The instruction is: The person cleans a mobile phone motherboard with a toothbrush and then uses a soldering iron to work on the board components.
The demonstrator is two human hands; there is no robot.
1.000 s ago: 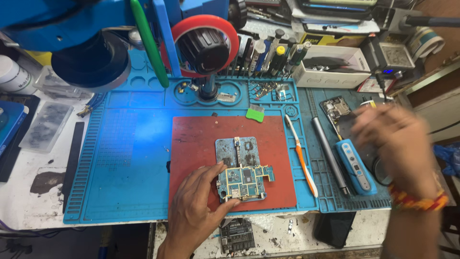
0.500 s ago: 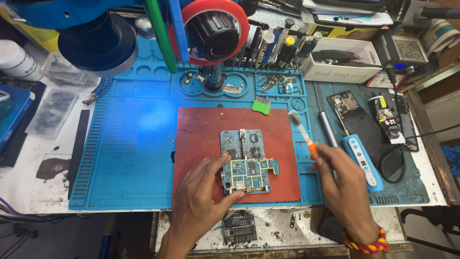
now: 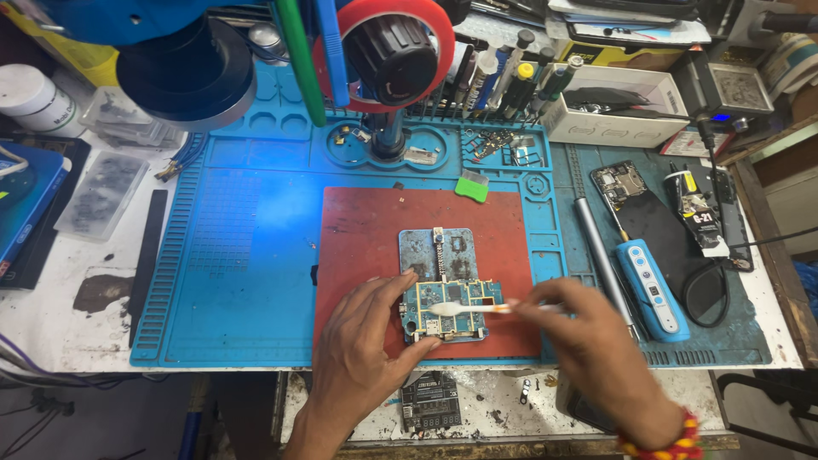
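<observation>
A blue-green circuit board (image 3: 452, 308) lies on the red mat (image 3: 366, 247) near the table's front edge. My left hand (image 3: 366, 341) pinches the board's left side, thumb on its front corner. My right hand (image 3: 596, 353) holds a small white-and-orange brush (image 3: 464, 308) whose white bristle end rests on the middle of the board. A grey metal holder plate (image 3: 436, 251) sits just behind the board.
The red mat lies on a blue work mat (image 3: 239, 281). A microscope head (image 3: 183, 64) and a red tape roll (image 3: 383, 51) hang over the back. A blue handheld tool (image 3: 649, 288), a grey pen (image 3: 599, 260), another phone board (image 3: 626, 183) and a white box (image 3: 613, 106) sit to the right.
My right hand came in from the right, picked the brush off the mat and brought its tip onto the board. My left hand kept hold of the board.
</observation>
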